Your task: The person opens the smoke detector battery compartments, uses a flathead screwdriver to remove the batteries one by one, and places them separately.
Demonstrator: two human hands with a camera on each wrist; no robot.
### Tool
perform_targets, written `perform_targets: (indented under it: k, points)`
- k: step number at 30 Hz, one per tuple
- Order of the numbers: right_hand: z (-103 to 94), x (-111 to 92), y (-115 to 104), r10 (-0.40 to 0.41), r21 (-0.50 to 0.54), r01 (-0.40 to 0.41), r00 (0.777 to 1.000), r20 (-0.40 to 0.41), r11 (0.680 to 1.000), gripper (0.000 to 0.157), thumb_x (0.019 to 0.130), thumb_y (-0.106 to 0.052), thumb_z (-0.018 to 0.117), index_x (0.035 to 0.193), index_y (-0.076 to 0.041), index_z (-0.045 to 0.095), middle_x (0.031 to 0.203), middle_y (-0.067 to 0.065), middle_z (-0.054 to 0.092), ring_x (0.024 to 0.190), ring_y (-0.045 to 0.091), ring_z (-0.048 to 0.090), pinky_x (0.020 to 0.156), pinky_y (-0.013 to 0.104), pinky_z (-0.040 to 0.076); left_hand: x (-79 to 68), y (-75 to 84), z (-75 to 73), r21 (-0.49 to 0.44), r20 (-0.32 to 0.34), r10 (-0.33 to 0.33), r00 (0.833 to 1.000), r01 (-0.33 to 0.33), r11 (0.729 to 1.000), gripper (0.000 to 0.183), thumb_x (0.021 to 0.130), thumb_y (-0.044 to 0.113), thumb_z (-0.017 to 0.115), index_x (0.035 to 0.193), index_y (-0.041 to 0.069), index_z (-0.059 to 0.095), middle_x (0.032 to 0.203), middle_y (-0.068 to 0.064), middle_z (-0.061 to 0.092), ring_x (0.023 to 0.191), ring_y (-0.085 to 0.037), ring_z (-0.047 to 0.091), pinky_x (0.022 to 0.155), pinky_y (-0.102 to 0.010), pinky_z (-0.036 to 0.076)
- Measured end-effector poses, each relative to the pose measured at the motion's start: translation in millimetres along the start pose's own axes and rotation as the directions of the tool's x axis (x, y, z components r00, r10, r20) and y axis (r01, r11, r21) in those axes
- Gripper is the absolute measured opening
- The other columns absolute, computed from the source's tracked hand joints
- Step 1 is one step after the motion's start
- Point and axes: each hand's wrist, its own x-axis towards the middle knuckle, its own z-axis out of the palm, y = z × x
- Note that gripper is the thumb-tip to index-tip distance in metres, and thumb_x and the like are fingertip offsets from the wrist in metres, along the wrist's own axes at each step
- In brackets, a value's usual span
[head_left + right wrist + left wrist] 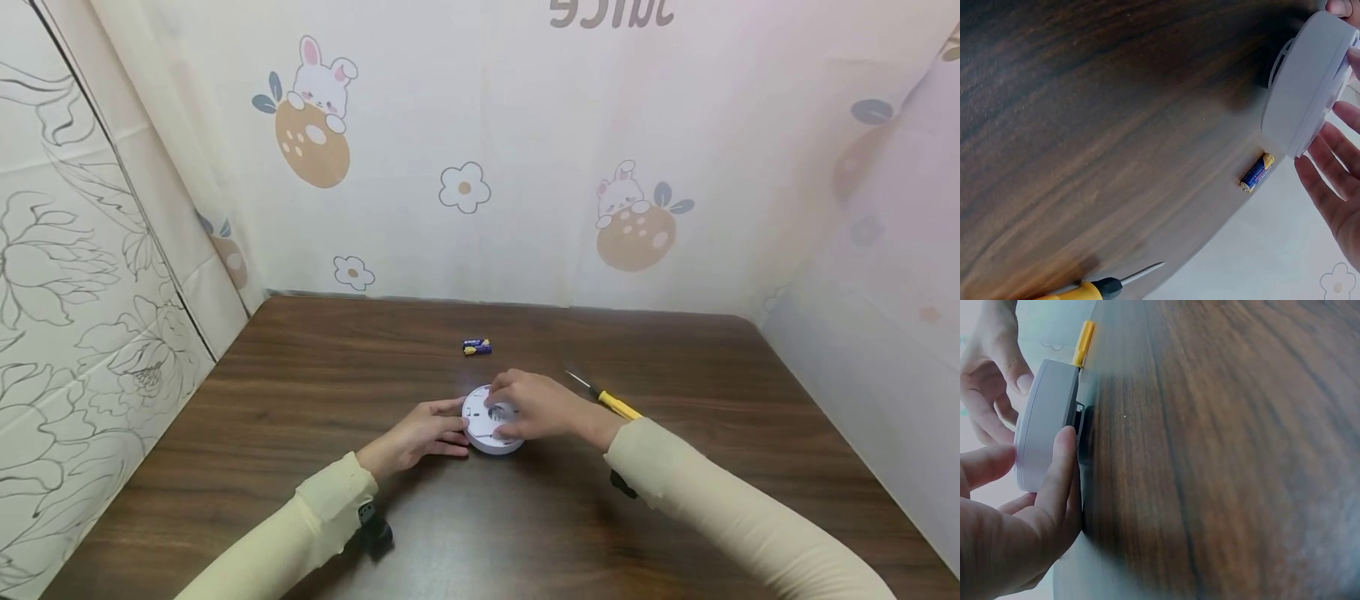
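A round white smoke detector (480, 425) is at the middle of the dark wooden table, its slotted face upward. My left hand (416, 435) holds it by the left rim; in the left wrist view the thumb lies on the face edge and a finger reaches under the casing (1051, 419). From the right, my right hand (542, 407) arches over the face, thumb and fingers spread across it. The right wrist view has its fingertips against the face side of the detector (1307, 81). That hand covers part of the detector's centre in the head view.
Two blue-and-yellow batteries (477, 347) lie behind the detector. Right of it is a screwdriver (617, 405) with a yellow handle, its tip angled to the back left. A patterned curtain (525, 242) hangs along the table's rear edge.
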Motion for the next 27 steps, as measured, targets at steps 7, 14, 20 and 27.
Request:
perform_targets:
  k: [7,14,20,27]
  points:
    - [2.1,0.7,0.0,-0.016,-0.037,0.016,1.000,0.000,0.999,0.042,0.082,-0.037,0.075,0.116,-0.014,0.070,0.118,0.006,0.062,0.105,0.018,0.057,0.091,0.034,0.052,-1.8,0.2,1.5,-0.010,-0.005,0.019,1.000,-0.019,1.000,0.051,0.094,0.001,0.056,0.142,-0.003,0.040,0.093,-0.017,0.060,0.076,-0.020,0.063,0.077,-0.039,0.058]
    - [3.2,0.6,-2.9,-0.025,-0.051,0.025,1.000,-0.003,0.998,0.039,0.083,-0.034,0.075,0.116,-0.013,0.070,0.116,0.005,0.063,0.103,0.017,0.056,0.090,0.033,0.052,-1.1,-0.1,1.9,0.003,-0.031,0.031,0.999,-0.031,1.000,0.050,0.092,-0.002,0.057,0.139,-0.004,0.043,0.101,-0.020,0.060,0.076,-0.021,0.064,0.078,-0.038,0.058]
    - [5.0,-0.4,-2.7,-0.034,-0.055,0.033,0.999,-0.015,0.998,0.040,0.084,-0.035,0.074,0.117,-0.012,0.069,0.118,0.006,0.062,0.103,0.017,0.055,0.090,0.033,0.052,0.9,0.2,1.4,0.017,-0.044,0.028,0.999,-0.028,0.999,0.049,0.091,-0.002,0.057,0.139,-0.004,0.044,0.103,-0.021,0.060,0.076,-0.021,0.064,0.077,-0.038,0.058]
    - [9.3,-2.1,1.5,-0.027,-0.011,0.026,0.999,-0.034,1.000,0.041,0.085,-0.035,0.072,0.118,-0.012,0.068,0.121,0.005,0.061,0.107,0.017,0.053,0.091,0.033,0.051,2.4,3.1,-2.9,0.151,-0.004,0.095,0.995,-0.094,0.984,0.057,0.092,0.003,0.061,0.143,-0.001,0.038,0.107,-0.022,0.058,0.084,-0.023,0.065,0.077,-0.038,0.058]
